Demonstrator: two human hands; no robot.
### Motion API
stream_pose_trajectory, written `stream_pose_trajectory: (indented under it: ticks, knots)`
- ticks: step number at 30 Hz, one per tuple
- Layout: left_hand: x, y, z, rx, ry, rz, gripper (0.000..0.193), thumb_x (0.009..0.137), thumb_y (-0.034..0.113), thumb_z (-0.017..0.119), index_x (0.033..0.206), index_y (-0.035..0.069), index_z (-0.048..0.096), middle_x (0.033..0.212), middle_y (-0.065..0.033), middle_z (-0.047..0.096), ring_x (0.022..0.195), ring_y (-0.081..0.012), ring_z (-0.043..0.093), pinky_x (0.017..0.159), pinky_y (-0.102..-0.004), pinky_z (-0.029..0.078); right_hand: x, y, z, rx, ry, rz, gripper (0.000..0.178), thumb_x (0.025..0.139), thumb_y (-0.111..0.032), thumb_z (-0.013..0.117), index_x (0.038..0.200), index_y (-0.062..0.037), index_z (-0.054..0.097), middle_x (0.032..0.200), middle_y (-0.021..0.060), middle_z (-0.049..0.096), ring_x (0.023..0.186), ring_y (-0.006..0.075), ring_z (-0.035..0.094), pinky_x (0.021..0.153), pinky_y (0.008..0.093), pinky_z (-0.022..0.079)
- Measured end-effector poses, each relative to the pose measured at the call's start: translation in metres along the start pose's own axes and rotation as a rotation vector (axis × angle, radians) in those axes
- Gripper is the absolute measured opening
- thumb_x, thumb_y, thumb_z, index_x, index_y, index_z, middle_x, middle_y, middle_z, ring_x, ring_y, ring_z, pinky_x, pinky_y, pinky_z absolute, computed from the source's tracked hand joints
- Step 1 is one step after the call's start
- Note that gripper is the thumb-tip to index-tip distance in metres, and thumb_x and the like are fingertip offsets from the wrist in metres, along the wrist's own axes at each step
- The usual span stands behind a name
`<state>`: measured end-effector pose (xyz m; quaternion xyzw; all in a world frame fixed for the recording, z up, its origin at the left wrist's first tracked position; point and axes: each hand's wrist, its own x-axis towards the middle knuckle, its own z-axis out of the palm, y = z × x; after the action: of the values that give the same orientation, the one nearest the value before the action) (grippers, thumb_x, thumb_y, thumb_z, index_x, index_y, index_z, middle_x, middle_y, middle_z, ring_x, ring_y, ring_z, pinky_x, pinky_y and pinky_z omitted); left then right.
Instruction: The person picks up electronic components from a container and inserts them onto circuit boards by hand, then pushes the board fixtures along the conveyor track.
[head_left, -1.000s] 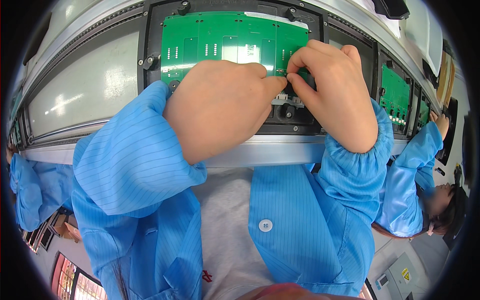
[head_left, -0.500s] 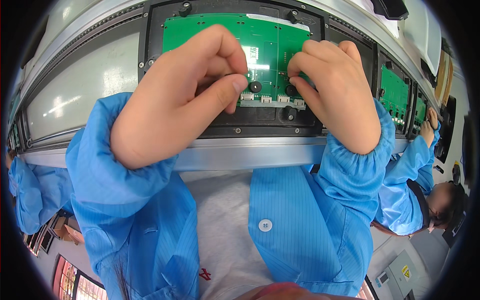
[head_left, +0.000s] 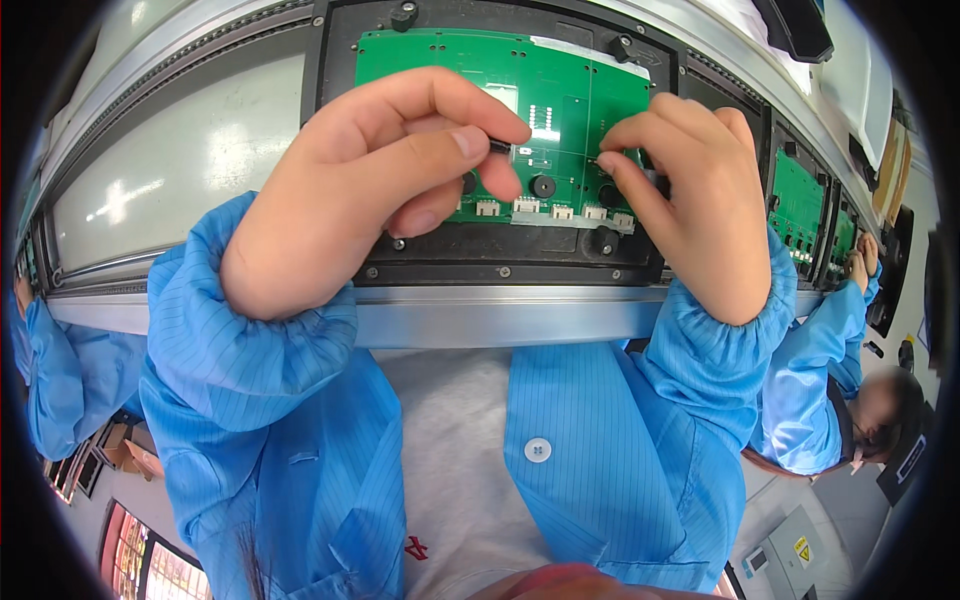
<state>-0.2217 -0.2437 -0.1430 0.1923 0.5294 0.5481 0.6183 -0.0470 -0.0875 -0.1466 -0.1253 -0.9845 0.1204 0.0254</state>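
Observation:
Over a green circuit board (head_left: 470, 55) in a black carrier frame (head_left: 450, 252), my left hand (head_left: 370, 170) is closed. Between its thumb and fingers is a small black cylindrical part (head_left: 500, 146), mostly covered by the fingertips. My right hand (head_left: 690, 180) hovers at the board's right portion, thumb and index finger pinched together. Whatever sits in that pinch, if anything, is too small to make out. Below the hands the board carries round black buzzers (head_left: 543, 187) and a row of white connectors (head_left: 562, 212) along its near edge.
A metal rail (head_left: 500, 312) runs in front of me. Black knobs (head_left: 622, 48) stand on the carrier frame. More green boards (head_left: 797, 195) sit farther right on the line, where a co-worker's hands (head_left: 862, 260) reach in. Another blue-sleeved person (head_left: 75, 370) is at the left.
The board and carrier appear shifted rightward in view. My left fingers have changed their grip, and the black part now shows between them. My right hand stays pinched, slightly farther right in view.

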Motion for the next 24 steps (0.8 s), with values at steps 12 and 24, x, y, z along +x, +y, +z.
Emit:
stream_pose_trajectory:
  ticks: [12, 24]
  knots:
    - [-0.004, -0.017, 0.002, -0.137, -0.134, 0.014, 0.013, 0.094, 0.011, 0.049, 0.107, 0.006, 0.048, 0.080, -0.0096, 0.061, 0.053, -0.0041, 0.035, 0.047, -0.0136, 0.025, 0.007, -0.031, 0.022, 0.851, 0.265, -0.012, 0.018, 0.070, -0.003, 0.070, 0.087, -0.0060, 0.068, 0.076, 0.0016, 0.053, 0.067, 0.0131, 0.045, 0.068, 0.0242, 0.036]
    - [-0.008, -0.015, 0.002, 0.131, -0.123, 0.011, 0.011, 0.095, 0.014, 0.051, 0.099, 0.005, 0.054, 0.071, -0.0013, 0.053, 0.058, -0.0054, 0.039, 0.050, -0.0164, 0.028, 0.011, -0.029, 0.017, 0.471, 0.410, -0.204, 0.014, 0.068, -0.005, 0.073, 0.080, -0.0104, 0.069, 0.073, -0.0025, 0.052, 0.063, 0.0102, 0.044, 0.072, 0.0248, 0.033]
